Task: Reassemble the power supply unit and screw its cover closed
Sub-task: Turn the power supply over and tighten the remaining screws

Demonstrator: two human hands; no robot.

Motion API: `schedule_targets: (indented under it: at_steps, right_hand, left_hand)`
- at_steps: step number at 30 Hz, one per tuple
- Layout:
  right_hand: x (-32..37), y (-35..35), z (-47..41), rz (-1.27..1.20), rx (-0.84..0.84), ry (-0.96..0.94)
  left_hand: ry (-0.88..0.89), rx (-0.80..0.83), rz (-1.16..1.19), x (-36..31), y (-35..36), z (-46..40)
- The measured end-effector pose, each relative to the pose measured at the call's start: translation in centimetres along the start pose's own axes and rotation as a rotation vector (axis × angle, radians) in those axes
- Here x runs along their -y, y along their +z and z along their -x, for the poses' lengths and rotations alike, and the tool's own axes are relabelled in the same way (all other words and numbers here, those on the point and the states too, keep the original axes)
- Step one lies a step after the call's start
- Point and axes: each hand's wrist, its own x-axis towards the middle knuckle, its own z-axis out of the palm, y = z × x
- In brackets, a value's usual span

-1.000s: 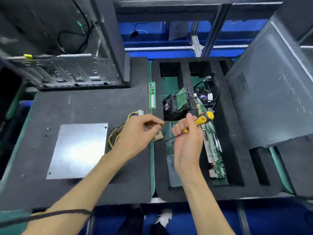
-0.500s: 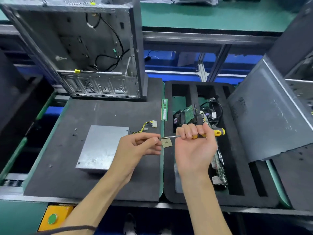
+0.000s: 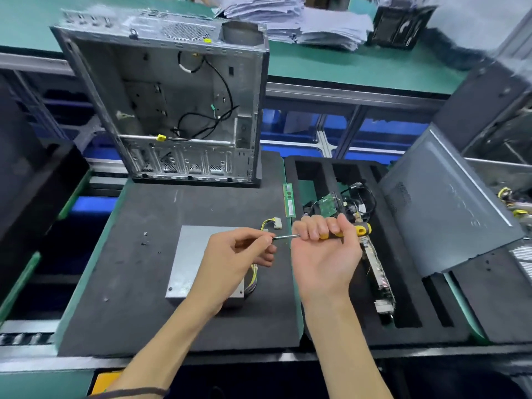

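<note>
right hand (image 3: 325, 254) fists screwdriver (image 3: 349, 231) level, left hand (image 3: 239, 254) pinching at its tip, likely seating a screw (too small to see), above psu (image 3: 198, 254) lying cover-up on foam mat (image 3: 144, 277).

Both hands (image 3: 324, 254) raised, fingers curled.

Two bare forearms, no sleeves. Left hand (image 3: 234, 259), right hand (image 3: 324, 254) ungloved. Thin dark band round left arm (image 3: 135, 392), near edge.
</note>
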Motion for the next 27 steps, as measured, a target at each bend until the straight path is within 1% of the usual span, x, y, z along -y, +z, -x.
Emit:
schedule_targets:
  at_steps: [2,5,9,12,13,14,16,18,20,21,23,27]
  right_hand:
    - [-0.8,0.0,0.2,-0.036,-0.004,0.008]
    - [-1.8,-0.3,0.6,-0.042,-0.022,0.006]
    - [-2.6,-0.6,0.7,-0.043,-0.011,0.010]
    - [-3.0,-0.7,0.3,0.004,0.040,0.005]
    - [-3.0,-0.7,0.1,0.047,0.067,-0.005]
    - [-3.1,-0.8,-0.1,0.112,0.097,-0.021]
    - [-3.4,-1.3,-0.5,0.291,0.162,-0.052]
    - [-4.1,-2.2,-0.5,0.490,0.230,-0.058]
    - [-5.0,-3.5,-0.3,0.669,0.289,-0.056]
    - [-5.5,-4.3,-0.1,0.740,0.310,-0.049]
    - [-6.1,-5.6,0.3,0.840,0.345,-0.037]
    - [-6.8,-7.1,0.7,0.930,0.389,-0.001]
  left_hand:
    - [0.039,0.045,-0.062,-0.1,-1.0,0.0]
    - [0.057,0.095,-0.091,0.0,-2.3,-0.2]
    - [0.057,0.123,-0.100,0.0,-3.0,0.1]
    - [0.060,0.118,-0.104,0.1,-3.9,0.0]
    - [0.073,0.088,-0.145,0.5,-4.5,-0.1]
    - [0.093,0.042,-0.233,1.1,-5.3,-0.2]
    - [0.126,-0.020,-0.505,2.9,-6.8,0.0]
    - [0.118,0.047,-0.740,5.2,-7.9,0.7]
    - [0.137,0.132,-0.908,7.5,-8.3,1.4]
    - [0.151,0.144,-0.947,8.5,-8.3,1.8]
    - [0.192,0.115,-0.924,9.5,-8.3,2.4]
    - [0.269,0.076,-0.890,10.0,-8.2,3.0]
